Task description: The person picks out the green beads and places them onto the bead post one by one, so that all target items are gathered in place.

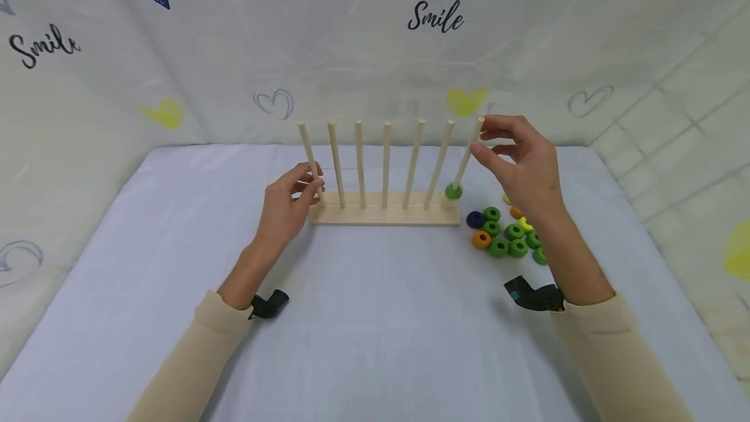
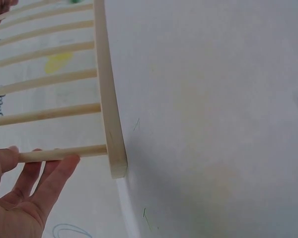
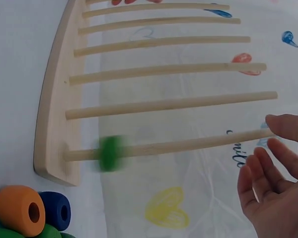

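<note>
A wooden peg rack (image 1: pixel 387 213) with several upright pegs stands on the table. My left hand (image 1: pixel 290 204) grips the leftmost peg (image 2: pixel 92 150), thumb on one side and fingers on the other. At the other end, my right hand (image 1: pixel 524 158) is at the top of the rightmost peg (image 3: pixel 188 144), thumb and fingers apart around its tip, with no bead between them. A green bead (image 3: pixel 110 153) is threaded low on that peg, blurred in the right wrist view and a little above the base.
Loose beads lie right of the rack: several green beads (image 1: pixel 499 248), an orange bead (image 1: pixel 481 239), a dark blue bead (image 1: pixel 475 219) and a yellow bead (image 1: pixel 525 225). My right forearm covers part of this group. A printed cloth (image 1: pixel 363 51) hangs behind the table.
</note>
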### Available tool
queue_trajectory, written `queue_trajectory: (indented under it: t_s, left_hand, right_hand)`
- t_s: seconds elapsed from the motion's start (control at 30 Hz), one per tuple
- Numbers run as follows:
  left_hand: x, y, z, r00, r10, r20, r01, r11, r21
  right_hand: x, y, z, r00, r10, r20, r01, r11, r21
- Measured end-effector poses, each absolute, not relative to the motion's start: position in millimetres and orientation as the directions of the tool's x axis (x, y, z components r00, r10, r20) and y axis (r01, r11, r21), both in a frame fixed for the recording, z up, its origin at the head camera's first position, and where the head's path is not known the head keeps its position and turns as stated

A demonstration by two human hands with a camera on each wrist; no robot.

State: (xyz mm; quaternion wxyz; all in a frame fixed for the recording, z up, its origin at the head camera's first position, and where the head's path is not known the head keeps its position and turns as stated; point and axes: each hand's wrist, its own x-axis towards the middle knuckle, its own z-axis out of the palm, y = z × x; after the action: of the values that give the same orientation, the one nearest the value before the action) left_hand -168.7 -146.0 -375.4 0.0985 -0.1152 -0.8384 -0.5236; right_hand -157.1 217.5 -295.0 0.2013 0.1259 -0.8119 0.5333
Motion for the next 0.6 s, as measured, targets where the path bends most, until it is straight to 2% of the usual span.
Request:
queue_trajectory:
  t_s: [0.6]
  left_hand:
    - [-167.7,-145.0,-374.0,-0.952,0.087,0.293,0.301,0.438,0.847]
  right_hand:
    - [-150.9,227.7,-303.2,-0.918,0.002,0.397,-0.34,0.513,-0.788]
